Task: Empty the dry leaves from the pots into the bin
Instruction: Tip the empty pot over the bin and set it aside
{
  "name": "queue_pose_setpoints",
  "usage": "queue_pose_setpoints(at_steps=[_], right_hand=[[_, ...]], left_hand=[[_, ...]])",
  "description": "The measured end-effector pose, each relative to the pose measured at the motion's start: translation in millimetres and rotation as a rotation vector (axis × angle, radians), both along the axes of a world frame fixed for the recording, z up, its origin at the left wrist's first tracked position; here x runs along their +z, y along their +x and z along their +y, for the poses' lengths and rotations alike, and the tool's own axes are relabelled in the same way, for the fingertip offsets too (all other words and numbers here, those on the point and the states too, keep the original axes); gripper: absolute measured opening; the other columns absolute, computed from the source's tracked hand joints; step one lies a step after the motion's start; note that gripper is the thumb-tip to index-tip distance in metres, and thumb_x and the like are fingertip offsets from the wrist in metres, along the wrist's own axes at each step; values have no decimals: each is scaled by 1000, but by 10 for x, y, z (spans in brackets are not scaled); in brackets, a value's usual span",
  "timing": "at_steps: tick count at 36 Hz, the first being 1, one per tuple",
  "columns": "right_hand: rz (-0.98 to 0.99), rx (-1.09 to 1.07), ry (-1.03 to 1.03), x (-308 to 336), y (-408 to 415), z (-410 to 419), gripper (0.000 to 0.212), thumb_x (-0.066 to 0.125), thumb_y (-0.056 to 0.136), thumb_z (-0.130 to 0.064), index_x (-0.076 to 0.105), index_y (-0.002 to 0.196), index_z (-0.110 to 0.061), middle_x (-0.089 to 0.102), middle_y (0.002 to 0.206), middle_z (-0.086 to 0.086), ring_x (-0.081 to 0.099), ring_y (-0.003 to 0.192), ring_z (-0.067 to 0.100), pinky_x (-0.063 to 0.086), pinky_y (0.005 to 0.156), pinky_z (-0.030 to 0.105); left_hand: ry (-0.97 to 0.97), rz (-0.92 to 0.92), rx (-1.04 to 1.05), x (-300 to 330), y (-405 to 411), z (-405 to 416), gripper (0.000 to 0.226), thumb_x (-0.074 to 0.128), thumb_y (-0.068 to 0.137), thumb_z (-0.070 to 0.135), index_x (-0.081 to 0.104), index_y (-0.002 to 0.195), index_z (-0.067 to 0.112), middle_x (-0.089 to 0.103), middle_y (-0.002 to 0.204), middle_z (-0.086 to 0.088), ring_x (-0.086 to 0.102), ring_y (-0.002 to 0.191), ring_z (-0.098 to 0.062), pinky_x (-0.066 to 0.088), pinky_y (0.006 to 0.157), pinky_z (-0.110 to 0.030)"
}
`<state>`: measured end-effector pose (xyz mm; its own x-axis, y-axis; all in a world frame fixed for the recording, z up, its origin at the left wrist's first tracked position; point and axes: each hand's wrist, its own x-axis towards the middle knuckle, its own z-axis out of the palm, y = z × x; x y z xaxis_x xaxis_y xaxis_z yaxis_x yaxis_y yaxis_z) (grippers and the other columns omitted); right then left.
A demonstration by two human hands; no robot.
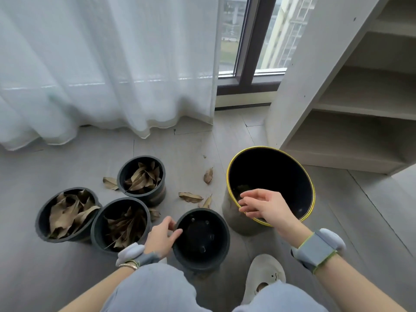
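Observation:
Several black pots stand on the grey floor. The nearest pot holds no leaves, and my left hand grips its left rim, thumb on the edge. Dry brown leaves fill the pot beside it, the far-left pot and the back pot. The bin, black with a yellow rim, stands to the right with a few leaves at its bottom. My right hand hovers over the bin's near rim, fingers loosely spread and holding nothing.
Loose dry leaves lie on the floor between the pots and the bin. A white curtain hangs behind, and a shelf unit stands at the right. My shoe and knees are at the bottom.

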<state>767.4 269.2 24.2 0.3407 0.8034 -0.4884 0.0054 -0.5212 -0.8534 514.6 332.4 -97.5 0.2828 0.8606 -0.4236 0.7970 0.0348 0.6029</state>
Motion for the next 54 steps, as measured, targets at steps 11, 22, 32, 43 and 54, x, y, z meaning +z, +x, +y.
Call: queue_pose_setpoints(at_steps=[11, 22, 32, 43, 54], right_hand=[[-67, 77, -46, -44, -188, -76, 12, 56, 92, -6, 66, 94, -11, 71, 83, 5, 68, 72, 16, 55, 65, 21], [-166, 104, 77, 212, -222, -49, 10, 61, 89, -10, 69, 94, -14, 73, 85, 7, 70, 76, 14, 55, 68, 23], [-515, 155, 335, 725, -390, 258, 23, 67, 86, -18, 68, 108, -11, 68, 97, -2, 64, 87, 6, 53, 79, 14], [-934, 285, -72, 927, -312, 1090, 36, 41, 97, -19, 51, 127, -2, 54, 130, 16, 52, 121, 31, 42, 98, 36], [-785, 148, -20, 1082, -214, 1111, 35, 42, 96, -6, 50, 129, 4, 51, 134, 20, 48, 124, 33, 39, 98, 34]], left_hand=[[-26, -36, 66, 6, -110, 130, 37, 70, 83, 26, 37, 67, 21, 59, 76, -4, 54, 74, -23, 43, 70, -31], [-7, -439, 310, 841, 51, 267, 31, 71, 83, 13, 43, 71, 5, 55, 81, -25, 57, 72, -24, 53, 50, -17], [133, -662, 289, 1762, 370, 213, 29, 73, 81, 19, 49, 69, 9, 63, 87, -12, 67, 80, -20, 56, 62, -18], [251, -698, 214, 2359, 809, 55, 23, 70, 84, 18, 52, 77, 4, 61, 90, 7, 59, 63, 21, 56, 63, -11], [274, -701, 183, 2472, 930, -69, 25, 70, 83, 23, 50, 77, 10, 67, 92, 5, 72, 67, -13, 59, 75, -29]])
